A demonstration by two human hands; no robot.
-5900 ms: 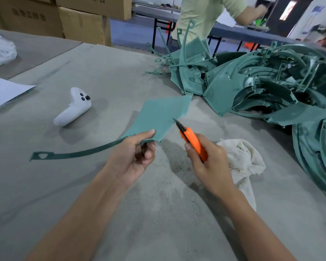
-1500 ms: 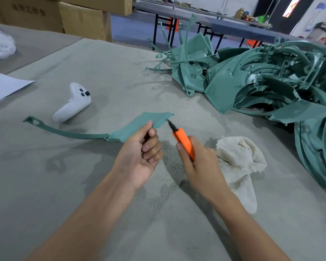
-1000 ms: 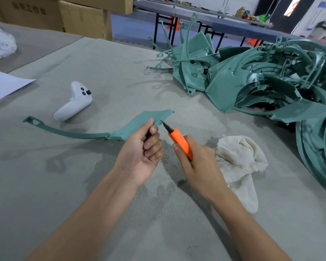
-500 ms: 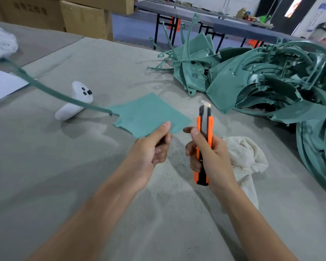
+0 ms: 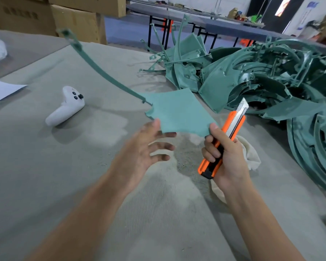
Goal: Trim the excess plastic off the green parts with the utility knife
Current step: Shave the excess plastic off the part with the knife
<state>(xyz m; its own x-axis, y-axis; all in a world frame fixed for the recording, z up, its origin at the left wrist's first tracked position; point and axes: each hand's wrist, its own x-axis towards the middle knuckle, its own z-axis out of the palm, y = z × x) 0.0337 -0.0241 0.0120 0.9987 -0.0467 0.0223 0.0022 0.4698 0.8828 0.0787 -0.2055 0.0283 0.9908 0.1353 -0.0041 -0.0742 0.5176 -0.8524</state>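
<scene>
A flat green plastic part (image 5: pixel 177 112) with a long thin curved strip rising to the upper left hangs in the air over the grey table (image 5: pixel 64 185). My left hand (image 5: pixel 143 147) is below its near-left edge, fingers spread and straight, the thumb tip at the edge. My right hand (image 5: pixel 226 155) grips the orange utility knife (image 5: pixel 231 127), blade pointing up and away. Its thumb is at the part's near-right corner. A large pile of green parts (image 5: pixel 262 76) lies at the right and back of the table.
A white game controller (image 5: pixel 66 106) lies on the table to the left. A crumpled white cloth (image 5: pixel 250 155) sits under my right hand. A white sheet of paper (image 5: pixel 0 89) is at the far left; cardboard boxes (image 5: pixel 79 21) stand behind the table.
My left hand has let go of the part and spread its fingers. The part has turned flat-side up, its strip swinging upward. The knife has tilted blade-up, away from the part's edge.
</scene>
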